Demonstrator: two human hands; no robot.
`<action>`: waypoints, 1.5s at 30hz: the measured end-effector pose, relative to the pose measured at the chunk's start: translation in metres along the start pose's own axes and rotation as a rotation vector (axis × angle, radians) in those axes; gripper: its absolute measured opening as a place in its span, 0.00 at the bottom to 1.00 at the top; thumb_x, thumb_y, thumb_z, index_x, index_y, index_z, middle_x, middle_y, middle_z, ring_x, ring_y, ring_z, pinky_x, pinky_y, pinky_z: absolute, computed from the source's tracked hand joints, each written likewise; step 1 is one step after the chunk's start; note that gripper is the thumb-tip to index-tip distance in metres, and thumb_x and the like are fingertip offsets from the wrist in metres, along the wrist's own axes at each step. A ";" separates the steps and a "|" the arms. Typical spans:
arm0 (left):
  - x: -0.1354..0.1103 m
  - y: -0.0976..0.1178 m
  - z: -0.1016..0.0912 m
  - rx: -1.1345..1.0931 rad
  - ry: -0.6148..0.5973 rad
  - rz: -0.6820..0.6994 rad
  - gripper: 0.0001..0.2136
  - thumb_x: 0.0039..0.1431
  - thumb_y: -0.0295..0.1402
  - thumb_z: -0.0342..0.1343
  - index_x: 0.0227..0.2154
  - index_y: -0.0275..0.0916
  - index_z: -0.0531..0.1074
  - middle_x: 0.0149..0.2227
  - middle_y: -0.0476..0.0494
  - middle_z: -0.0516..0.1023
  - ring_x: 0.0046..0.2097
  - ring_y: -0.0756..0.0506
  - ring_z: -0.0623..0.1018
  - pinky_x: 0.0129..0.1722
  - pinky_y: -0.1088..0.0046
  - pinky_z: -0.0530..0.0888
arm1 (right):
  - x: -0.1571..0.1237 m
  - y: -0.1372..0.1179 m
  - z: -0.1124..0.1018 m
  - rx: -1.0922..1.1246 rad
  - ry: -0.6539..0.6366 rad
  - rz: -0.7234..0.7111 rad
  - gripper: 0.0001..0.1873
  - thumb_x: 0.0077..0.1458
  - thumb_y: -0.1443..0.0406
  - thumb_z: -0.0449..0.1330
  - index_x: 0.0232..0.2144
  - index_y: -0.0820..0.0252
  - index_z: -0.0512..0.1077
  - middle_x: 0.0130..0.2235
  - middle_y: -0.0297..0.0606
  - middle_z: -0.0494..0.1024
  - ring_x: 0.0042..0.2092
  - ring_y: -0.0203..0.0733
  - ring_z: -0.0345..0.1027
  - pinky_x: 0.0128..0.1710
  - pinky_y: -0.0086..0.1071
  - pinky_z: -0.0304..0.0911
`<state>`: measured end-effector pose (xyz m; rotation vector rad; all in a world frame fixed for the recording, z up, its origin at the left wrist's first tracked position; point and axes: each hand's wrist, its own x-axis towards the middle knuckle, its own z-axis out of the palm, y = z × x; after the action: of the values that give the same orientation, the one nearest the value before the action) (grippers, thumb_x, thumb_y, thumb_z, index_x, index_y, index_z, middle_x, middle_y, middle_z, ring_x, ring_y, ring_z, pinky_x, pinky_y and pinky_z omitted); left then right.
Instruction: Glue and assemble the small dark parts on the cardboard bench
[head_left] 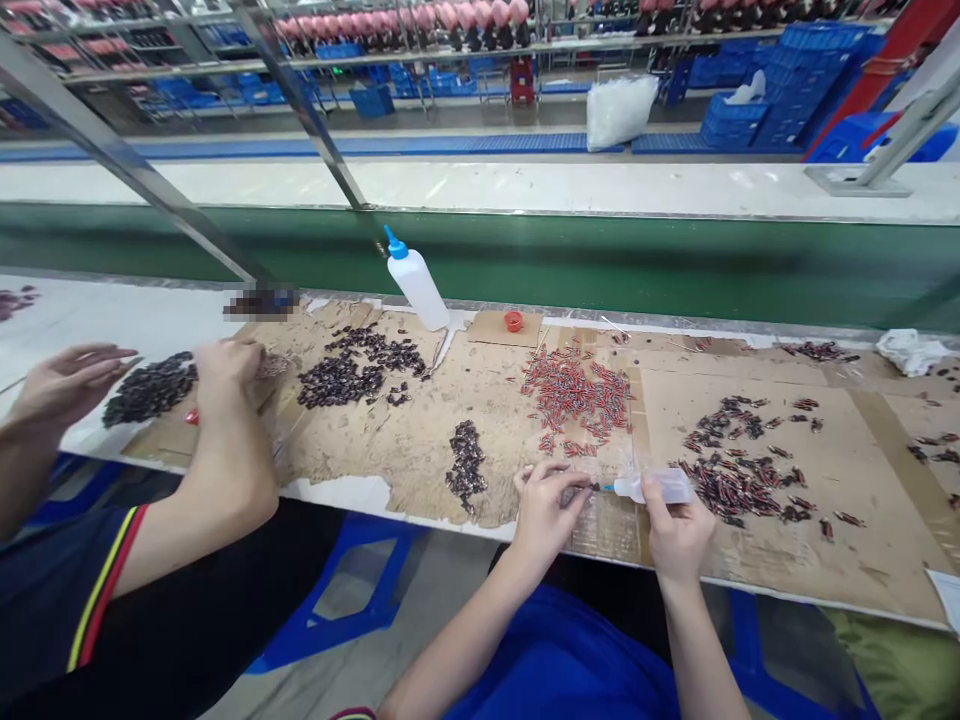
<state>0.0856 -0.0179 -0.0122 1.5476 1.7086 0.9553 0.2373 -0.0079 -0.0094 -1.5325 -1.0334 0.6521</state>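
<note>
My right hand (676, 528) is closed round a small clear squeeze bottle (660, 487) with a thin blue nozzle that points left. My left hand (546, 505) pinches a small part at the nozzle tip; the part is too small to name. Both hands hover over the cardboard sheet (847, 470) near the front edge of the bench. A heap of red-and-white small parts (576, 392) lies just behind my hands. Dark finished-looking parts (739, 485) are scattered to the right of the bottle. A small dark pile (466, 462) lies to my left.
A white squeeze bottle with a blue cap (415, 282) stands tilted at the back, with a red cap (513, 320) beside it. A co-worker's hands (225, 365) work at dark parts (150, 390) on the left. A green conveyor belt (600, 260) runs behind. A white rag (910, 350) lies far right.
</note>
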 end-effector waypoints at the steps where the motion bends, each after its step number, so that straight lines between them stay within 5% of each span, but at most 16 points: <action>1: 0.000 0.000 0.000 -0.006 0.000 -0.005 0.06 0.51 0.28 0.63 0.30 0.47 0.80 0.36 0.45 0.83 0.49 0.39 0.75 0.52 0.55 0.59 | 0.000 0.000 0.000 -0.004 -0.005 0.005 0.18 0.43 0.50 0.64 0.21 0.61 0.74 0.21 0.37 0.76 0.24 0.42 0.69 0.25 0.32 0.65; 30: 0.000 0.007 -0.002 0.004 0.002 -0.067 0.06 0.50 0.26 0.64 0.29 0.45 0.80 0.33 0.48 0.83 0.49 0.40 0.76 0.52 0.55 0.59 | 0.000 -0.002 0.002 0.030 -0.014 0.036 0.18 0.41 0.51 0.66 0.20 0.62 0.75 0.20 0.36 0.76 0.23 0.39 0.67 0.23 0.30 0.64; 40: 0.000 0.003 0.000 0.001 0.003 -0.055 0.06 0.50 0.26 0.64 0.28 0.46 0.80 0.34 0.48 0.83 0.49 0.39 0.76 0.52 0.54 0.58 | 0.004 0.005 -0.002 0.134 0.144 0.111 0.17 0.40 0.54 0.67 0.23 0.64 0.75 0.22 0.36 0.76 0.24 0.38 0.67 0.25 0.32 0.65; 45: -0.001 -0.002 -0.001 0.023 -0.007 0.008 0.05 0.51 0.29 0.64 0.31 0.47 0.80 0.36 0.47 0.83 0.49 0.40 0.76 0.51 0.55 0.60 | 0.011 0.003 -0.008 0.228 0.194 0.053 0.22 0.35 0.57 0.71 0.31 0.62 0.71 0.31 0.38 0.79 0.30 0.41 0.73 0.33 0.34 0.69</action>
<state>0.0836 -0.0193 -0.0131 1.5713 1.7151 0.9360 0.2495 -0.0020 -0.0092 -1.3968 -0.7477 0.6219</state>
